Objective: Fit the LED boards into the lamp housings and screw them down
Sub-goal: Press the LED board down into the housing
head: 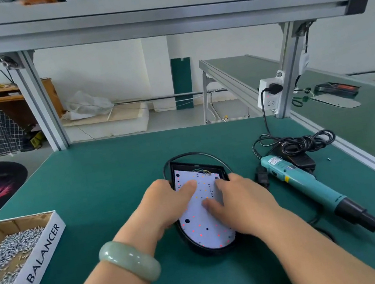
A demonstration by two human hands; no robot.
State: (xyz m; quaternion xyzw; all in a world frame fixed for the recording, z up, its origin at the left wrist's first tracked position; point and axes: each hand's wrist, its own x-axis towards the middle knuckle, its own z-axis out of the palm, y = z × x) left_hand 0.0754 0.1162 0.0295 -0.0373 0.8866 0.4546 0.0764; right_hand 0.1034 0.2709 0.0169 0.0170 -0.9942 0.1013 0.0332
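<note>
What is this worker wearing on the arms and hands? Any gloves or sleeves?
No gloves: the left hand and right hand are bare, and no sleeves show on the forearms. The left wrist carries a thick, smooth, pale green bangle; the right wrist wears nothing.

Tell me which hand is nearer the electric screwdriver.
Right. The right hand presses the LED board on the side next to the electric screwdriver; the left hand holds the lamp housing's opposite edge, farther away.

bench mat: matt green | housing: glossy black plastic | box: cardboard | frame: metal
</note>
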